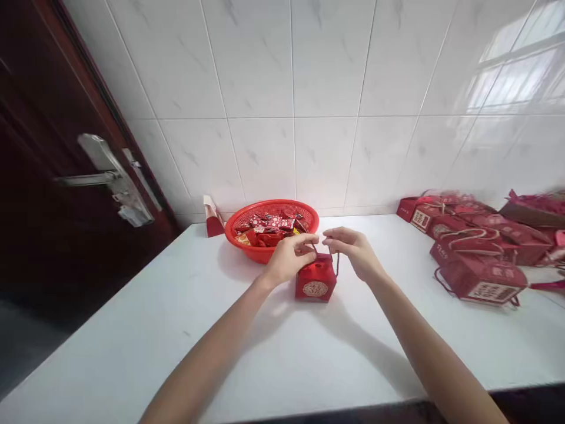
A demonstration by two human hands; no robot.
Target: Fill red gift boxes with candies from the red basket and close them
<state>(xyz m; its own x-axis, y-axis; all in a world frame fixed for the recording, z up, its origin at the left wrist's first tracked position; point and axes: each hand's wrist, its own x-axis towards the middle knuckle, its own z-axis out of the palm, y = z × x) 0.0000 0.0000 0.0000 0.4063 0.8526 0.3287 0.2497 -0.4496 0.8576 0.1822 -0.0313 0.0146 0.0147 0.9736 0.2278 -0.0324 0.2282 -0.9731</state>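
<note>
A small red box (316, 282) with a pale round emblem on its front stands upright on the white table (145, 330). My left hand (291, 257) is at the box's upper left, fingers pinched on the cord handle. On the upper right, my right hand (353, 249) has its thumb and fingers closed at the cord, which hangs down beside the box. Just behind my left hand is a red plastic basket (260, 254) filled with red-wrapped sweets (271, 222).
Several red gift boxes (489, 277) with cord handles lie at the right. A red and white packet (213, 219) stands left of the basket. White wall tiles (324, 159) rise behind the table, and a dark door (44, 235) is at the left.
</note>
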